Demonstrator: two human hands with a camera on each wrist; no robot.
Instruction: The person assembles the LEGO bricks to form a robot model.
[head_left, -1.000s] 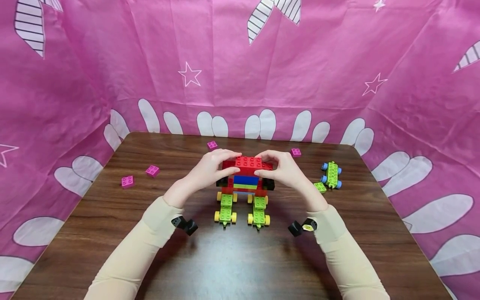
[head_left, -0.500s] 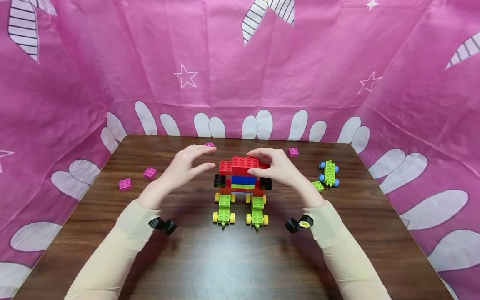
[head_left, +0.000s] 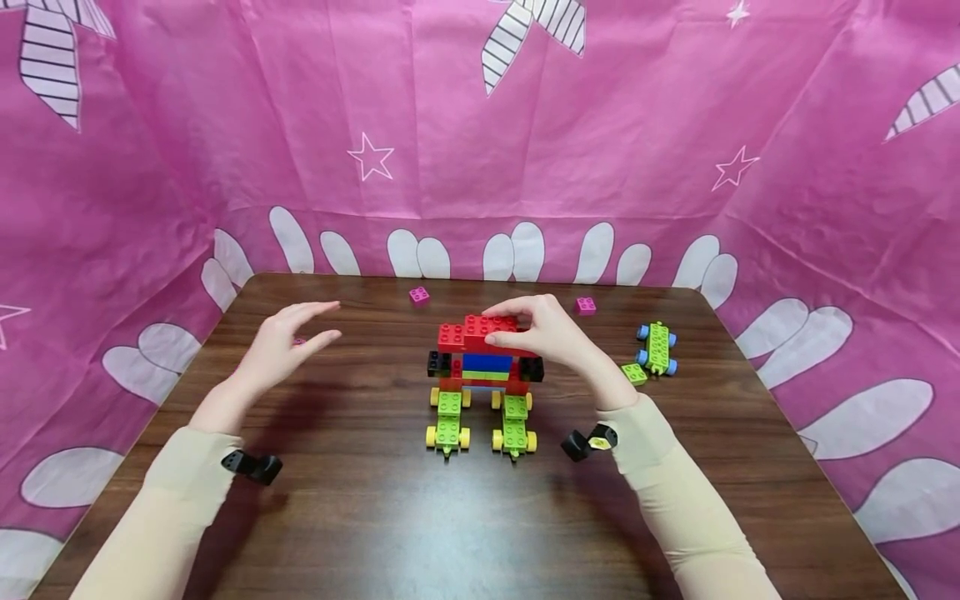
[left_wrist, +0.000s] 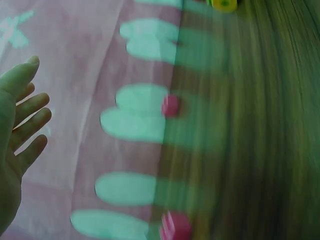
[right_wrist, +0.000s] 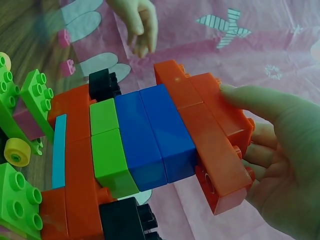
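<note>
On the table stands a toy brick build (head_left: 487, 363) with a red top, blue and lime middle, black side bricks and lime wheeled bases with yellow wheels. My right hand (head_left: 551, 333) holds the topmost red brick (right_wrist: 220, 107), thumb on its near side and fingers behind, partly hidden. Well to the left, my left hand (head_left: 279, 350) hovers above the table with thumb and fingers apart and nothing between them. A pink brick (head_left: 299, 341) shows just behind the left hand, mostly covered by it.
Two pink bricks lie at the back, one left of centre (head_left: 418, 296) and one to the right (head_left: 586, 306). On the right are a lime wheeled base (head_left: 658, 348) with blue wheels and a small lime brick (head_left: 633, 374). A pink curtain (head_left: 450, 125) stands behind the table.
My left hand has left the red top of the build and moved far to the left. My right hand has stayed on the red brick, and the build stands where it was.
</note>
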